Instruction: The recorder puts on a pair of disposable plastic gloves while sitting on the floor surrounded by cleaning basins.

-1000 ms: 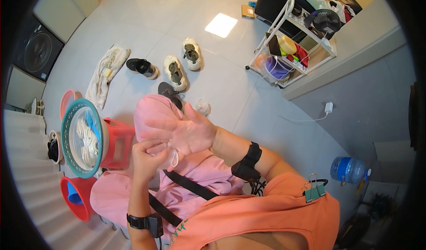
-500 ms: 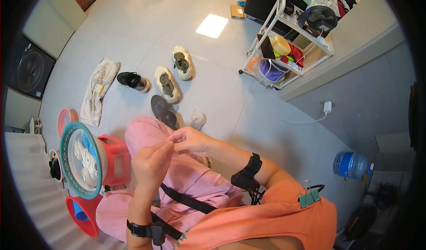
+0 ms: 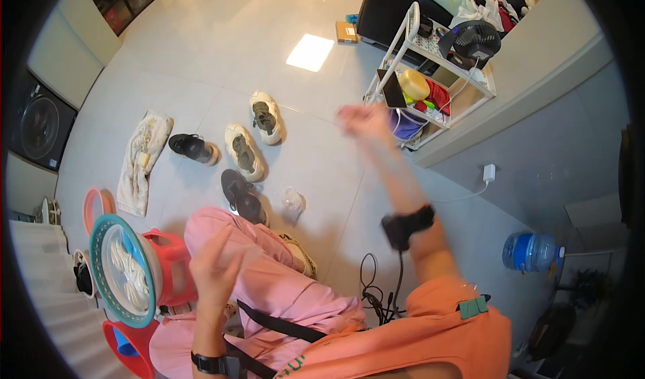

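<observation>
My left hand (image 3: 216, 266) is raised over my pink trouser leg (image 3: 285, 281), thumb and fingers apart. A faint pale patch shows beside its fingertips, too blurred to name. Out to the right, my right hand (image 3: 366, 120) is lifted over the floor in front of the white cart (image 3: 437, 53). Motion smears its fingers, so any held thing cannot be made out. Beyond my knee lie cream shoes with dark laces (image 3: 243, 152), a dark grey shoe (image 3: 242, 194) and a black shoe (image 3: 191, 148). A crumpled clear plastic piece (image 3: 292, 204) is beside them.
At left, a teal-rimmed basin (image 3: 101, 291) holding white laces rests on a red stool (image 3: 176, 268). A red bucket (image 3: 144, 359) stands below it. A stained white towel (image 3: 134, 191) lies on the floor. Black cables (image 3: 383, 298) hang by my right side; a water bottle (image 3: 531, 251) is at right.
My hands were together with fingertips touching; now they are apart. The right hand has swung up and to the right, while the left has dropped slightly and its fingers have spread.
</observation>
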A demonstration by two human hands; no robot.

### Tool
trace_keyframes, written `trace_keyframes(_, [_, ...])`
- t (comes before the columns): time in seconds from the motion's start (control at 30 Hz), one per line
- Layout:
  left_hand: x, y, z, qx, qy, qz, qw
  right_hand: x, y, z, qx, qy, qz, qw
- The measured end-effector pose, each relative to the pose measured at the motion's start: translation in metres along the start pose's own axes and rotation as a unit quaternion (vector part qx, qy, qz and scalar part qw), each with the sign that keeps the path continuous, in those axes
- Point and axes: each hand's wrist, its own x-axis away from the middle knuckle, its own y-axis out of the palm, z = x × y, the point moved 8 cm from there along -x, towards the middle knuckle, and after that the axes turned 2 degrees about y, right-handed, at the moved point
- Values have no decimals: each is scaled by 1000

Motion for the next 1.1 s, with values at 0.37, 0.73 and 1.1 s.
trace_keyframes(0.37, [81, -83, -103, -11, -244, 120, 962, -145, -197, -193, 697, -30, 348, 626])
trace_keyframes(0.73, [90, -88, -108, -28, -276, 125, 953, -145, -192, -182, 673, -88, 393, 621])
trace_keyframes(1.1, [121, -92, -114, -55, -328, 156, 930, -124, -218, 4, 731, -26, 244, 637])
